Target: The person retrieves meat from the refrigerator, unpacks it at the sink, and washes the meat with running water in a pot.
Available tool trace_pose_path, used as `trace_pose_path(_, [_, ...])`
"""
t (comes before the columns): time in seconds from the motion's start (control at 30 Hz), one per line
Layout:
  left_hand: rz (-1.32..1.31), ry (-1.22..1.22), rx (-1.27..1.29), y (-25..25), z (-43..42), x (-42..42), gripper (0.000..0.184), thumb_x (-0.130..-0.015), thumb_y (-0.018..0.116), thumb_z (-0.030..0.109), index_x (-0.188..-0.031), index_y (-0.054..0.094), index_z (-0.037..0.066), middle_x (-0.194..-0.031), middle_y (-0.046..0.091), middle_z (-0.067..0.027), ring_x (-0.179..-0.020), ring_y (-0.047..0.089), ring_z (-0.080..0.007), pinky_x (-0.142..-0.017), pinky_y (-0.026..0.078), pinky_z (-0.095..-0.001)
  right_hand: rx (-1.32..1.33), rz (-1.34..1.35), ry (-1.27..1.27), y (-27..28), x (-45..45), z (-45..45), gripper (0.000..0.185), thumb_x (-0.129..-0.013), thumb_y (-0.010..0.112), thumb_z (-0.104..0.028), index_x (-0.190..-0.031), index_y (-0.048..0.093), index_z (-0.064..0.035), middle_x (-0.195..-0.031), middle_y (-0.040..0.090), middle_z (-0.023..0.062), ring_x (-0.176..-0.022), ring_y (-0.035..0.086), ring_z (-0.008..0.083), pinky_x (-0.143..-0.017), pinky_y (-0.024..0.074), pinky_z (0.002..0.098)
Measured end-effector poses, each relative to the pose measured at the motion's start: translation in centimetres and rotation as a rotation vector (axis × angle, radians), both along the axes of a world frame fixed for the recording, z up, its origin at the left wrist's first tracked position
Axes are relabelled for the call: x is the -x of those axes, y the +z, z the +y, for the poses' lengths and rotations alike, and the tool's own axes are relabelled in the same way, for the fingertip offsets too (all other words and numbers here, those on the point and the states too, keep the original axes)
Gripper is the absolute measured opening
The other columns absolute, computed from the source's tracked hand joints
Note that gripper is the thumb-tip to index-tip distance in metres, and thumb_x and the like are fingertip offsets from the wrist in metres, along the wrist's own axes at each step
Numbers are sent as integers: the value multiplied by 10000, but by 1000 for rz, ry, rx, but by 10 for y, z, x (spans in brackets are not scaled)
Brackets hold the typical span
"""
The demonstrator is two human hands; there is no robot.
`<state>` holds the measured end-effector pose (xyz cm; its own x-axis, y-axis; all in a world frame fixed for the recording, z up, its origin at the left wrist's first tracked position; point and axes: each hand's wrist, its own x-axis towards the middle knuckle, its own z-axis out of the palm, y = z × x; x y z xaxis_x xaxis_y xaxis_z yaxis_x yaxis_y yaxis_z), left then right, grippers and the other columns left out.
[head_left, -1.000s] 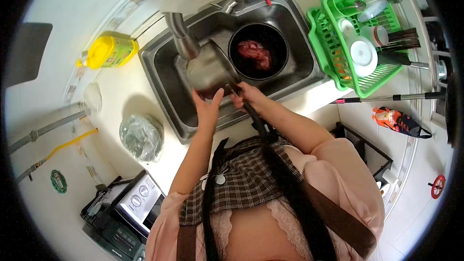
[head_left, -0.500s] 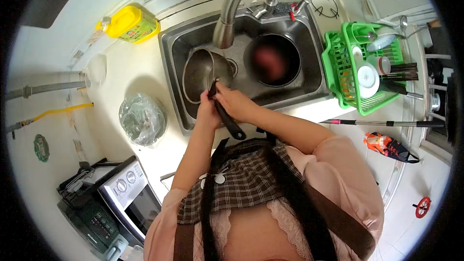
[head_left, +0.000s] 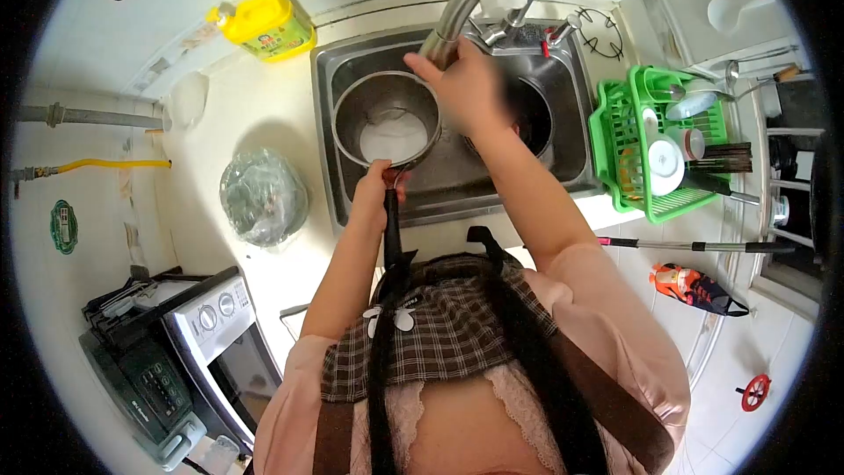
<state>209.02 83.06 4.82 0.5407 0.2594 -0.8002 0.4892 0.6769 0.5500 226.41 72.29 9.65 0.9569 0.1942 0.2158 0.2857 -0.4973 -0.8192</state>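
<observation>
"Where is the saucepan (head_left: 359, 113)?"

"Over the left part of the steel sink (head_left: 475, 200), its mouth facing up. I can't tell whether its base touches the basin floor. A whitish patch shows low inside."

"And the handle?"

"The black handle (head_left: 391, 229) points back at the checked apron (head_left: 457, 334). The left hand (head_left: 373, 197) is grasping it right beside the rim, fingers wrapped round."

"What about the right hand (head_left: 472, 92)?"

"Raised to the lower end of the metal faucet spout (head_left: 455, 16), thumb on one side of it. The hand is blurred, so I can't tell whether its fingers are clenched on the metal or only touching."

"Anything behind that wrist?"

"A round black pan (head_left: 534, 113) in the sink's right part, mostly hidden."

"And around the sink?"

"A green dish rack (head_left: 619, 142) on the right, with bowls and chopsticks, and a black wire trivet (head_left: 605, 35) near the back corner. On the left, a yellow detergent jug (head_left: 268, 26) near the wall, and a clear plastic bag (head_left: 264, 198) nearer the person."
</observation>
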Motion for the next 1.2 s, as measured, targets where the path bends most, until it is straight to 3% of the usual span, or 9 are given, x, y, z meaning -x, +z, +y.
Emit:
trace_pose_path(0.03, [13, -17, -19, -3, 1, 7, 265, -840, 444, 226, -805, 540, -18, -728, 589, -121, -512, 459, -138, -462, 388, -287, 11, 176, 54, 10, 2, -1, 471, -662, 718, -359, -938, 579, -3, -833, 610, 165, -756, 600, 300, -682, 472, 358])
trace_pose_path(0.13, [36, -84, -73, -4, 6, 26, 267, -829, 461, 230, -814, 536, -26, -727, 589, -122, -505, 459, -138, -454, 383, -281, 20, 221, 106, 27, 12, -25, 390, -675, 699, -326, -906, 596, -29, -753, 618, 151, -719, 606, 304, -671, 476, 362])
trace_pose_path(0.17, [32, -88, -90, 0, 7, 30, 271, -815, 477, 234, -827, 531, -31, -725, 591, -121, -495, 458, -134, -449, 379, -277, 125, 109, 107, 35, 18, -39, 379, -691, 682, -341, -865, 592, -17, -705, 613, 142, -631, 598, 251, -596, 469, 348])
trace_pose_path(0.2, [31, -94, -85, 1, 10, 36, 271, -815, 477, 234, -827, 531, -31, -725, 591, -121, -495, 458, -134, -449, 379, -277, 281, -28, 81, 30, 19, -56, 370, -679, 683, -348, -861, 598, -38, -746, 619, 125, -678, 599, 266, -602, 469, 349])
trace_pose_path(0.27, [14, -73, -52, 1, 15, 48, 275, -806, 487, 237, -835, 528, -33, -734, 599, -123, -492, 465, -129, -441, 378, -274, 396, 61, 29, 27, 17, -89, 480, -610, 724, -347, -939, 591, -23, -950, 581, 154, -836, 583, 293, -743, 460, 359])
trace_pose_path(0.37, [-3, -68, -81, 13, 16, 58, 273, -797, 498, 238, -838, 530, -30, -750, 606, -127, -473, 460, -125, -432, 375, -265, 473, 205, 118, 36, 16, -120, 450, -618, 723, -309, -940, 587, -26, -905, 587, 141, -801, 584, 271, -716, 460, 346])
trace_pose_path(0.53, [-22, -88, -69, 5, 24, 70, 264, -807, 491, 234, -855, 524, -23, -751, 602, -136, -462, 457, -129, -422, 367, -260, 495, 203, 209, 41, 19, -131, 404, -631, 721, -245, -943, 579, -30, -830, 598, 117, -742, 584, 234, -672, 460, 324])
trace_pose_path(1.0, [-3, -142, -74, -1, 20, 75, 262, -807, 497, 244, -851, 511, -14, -764, 594, -137, -471, 462, -143, -423, 373, -272, 219, -95, -40, 21, 17, -129, 354, -668, 727, -161, -937, 555, -9, -725, 603, 89, -641, 566, 174, -608, 450, 298])
trace_pose_path(1.2, [1, -93, -63, 4, 15, 75, 266, -805, 495, 246, -853, 515, -14, -758, 596, -138, -474, 463, -141, -425, 375, -273, 366, -184, -146, -53, 7, -139, 369, -647, 722, -170, -940, 550, -27, -907, 566, 127, -812, 572, 291, -682, 459, 342])
